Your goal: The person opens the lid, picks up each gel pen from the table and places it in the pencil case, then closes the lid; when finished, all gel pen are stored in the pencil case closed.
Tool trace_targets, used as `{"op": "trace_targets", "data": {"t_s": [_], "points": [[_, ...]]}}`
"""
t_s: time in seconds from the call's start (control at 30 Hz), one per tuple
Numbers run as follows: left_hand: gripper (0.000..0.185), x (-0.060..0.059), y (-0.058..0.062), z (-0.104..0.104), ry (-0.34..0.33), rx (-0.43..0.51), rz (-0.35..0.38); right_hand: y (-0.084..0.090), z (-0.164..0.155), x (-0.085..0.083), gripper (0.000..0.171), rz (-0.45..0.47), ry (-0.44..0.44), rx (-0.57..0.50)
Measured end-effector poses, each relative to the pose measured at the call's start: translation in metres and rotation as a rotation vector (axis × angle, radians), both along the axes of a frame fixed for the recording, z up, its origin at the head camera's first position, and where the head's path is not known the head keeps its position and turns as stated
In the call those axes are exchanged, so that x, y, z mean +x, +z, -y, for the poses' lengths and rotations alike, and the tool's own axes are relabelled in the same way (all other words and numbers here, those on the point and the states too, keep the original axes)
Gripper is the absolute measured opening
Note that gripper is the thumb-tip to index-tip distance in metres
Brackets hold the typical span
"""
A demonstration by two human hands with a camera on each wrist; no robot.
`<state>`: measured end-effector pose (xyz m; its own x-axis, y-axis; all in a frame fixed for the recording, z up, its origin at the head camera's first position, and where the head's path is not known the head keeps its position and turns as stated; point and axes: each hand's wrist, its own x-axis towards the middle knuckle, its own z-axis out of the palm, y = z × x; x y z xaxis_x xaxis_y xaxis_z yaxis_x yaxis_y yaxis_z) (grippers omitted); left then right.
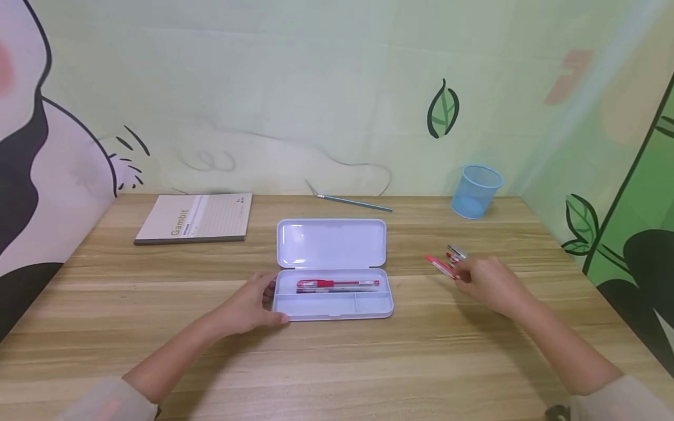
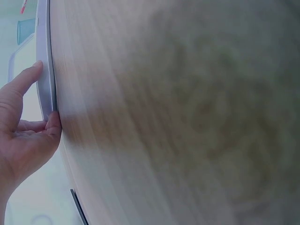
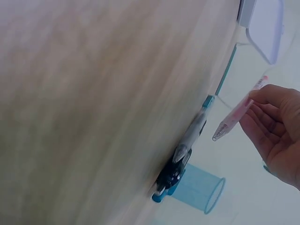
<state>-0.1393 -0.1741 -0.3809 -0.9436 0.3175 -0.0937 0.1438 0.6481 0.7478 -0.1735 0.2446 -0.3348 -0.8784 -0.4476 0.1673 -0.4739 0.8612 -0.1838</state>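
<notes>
Head view: my left hand point(image 1: 251, 307) sits at the left end of the white pencil case point(image 1: 334, 304), thumb on the front corner, fingers curled against the end wall, so it grips the tray there. The case is open, its lid point(image 1: 331, 243) laid flat behind the tray toward the wall. In the long back compartment lies a red pen point(image 1: 337, 283) with a darker pen just beside it; the front compartments show nothing I can make out. My right hand point(image 1: 487, 283) is off to the right of the case, well apart from it, holding a red pen point(image 1: 439, 266) pinched at the fingertips, tip pointing left toward the case. More pens point(image 1: 456, 253) lie on the table point(image 1: 337, 362) just behind that hand. Bare wood runs between the case's right edge and the right hand, and a wide strip in front of the case to the near table edge. Notebook point(image 1: 195, 217) back left, blue mesh cup point(image 1: 475, 191) back right near the wall, a teal pencil point(image 1: 355, 203) along the back edge.

Left wrist view: thumb and forefinger point(image 2: 26, 79) clamp the case rim point(image 2: 46, 70), thumb at the corner. The table surface is blurred.

Right wrist view: fingers of the right hand point(image 3: 276, 126) pinch the pen point(image 3: 236, 115), lifted off the wood. The loose pens point(image 3: 185, 150) lie on the table, the mesh cup point(image 3: 199, 190) beyond them, the case lid's corner point(image 3: 265, 28) at top right.
</notes>
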Motion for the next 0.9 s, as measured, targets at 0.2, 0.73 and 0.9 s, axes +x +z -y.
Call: {"op": "trace_targets", "data": {"t_s": [0.2, 0.73, 0.9], "points": [[0.081, 0.0, 0.001, 0.0, 0.007, -0.001, 0.014, 0.001, 0.012, -0.001, 0.011, -0.08, 0.03, -0.031], [0.081, -0.001, -0.002, 0.0, 0.001, -0.003, 0.001, 0.005, 0.051, 0.001, 0.014, -0.21, 0.087, -0.073], [0.081, 0.0, -0.002, 0.001, 0.003, 0.004, -0.001, 0.008, 0.066, 0.0, 0.014, -0.21, 0.115, -0.071]]}}
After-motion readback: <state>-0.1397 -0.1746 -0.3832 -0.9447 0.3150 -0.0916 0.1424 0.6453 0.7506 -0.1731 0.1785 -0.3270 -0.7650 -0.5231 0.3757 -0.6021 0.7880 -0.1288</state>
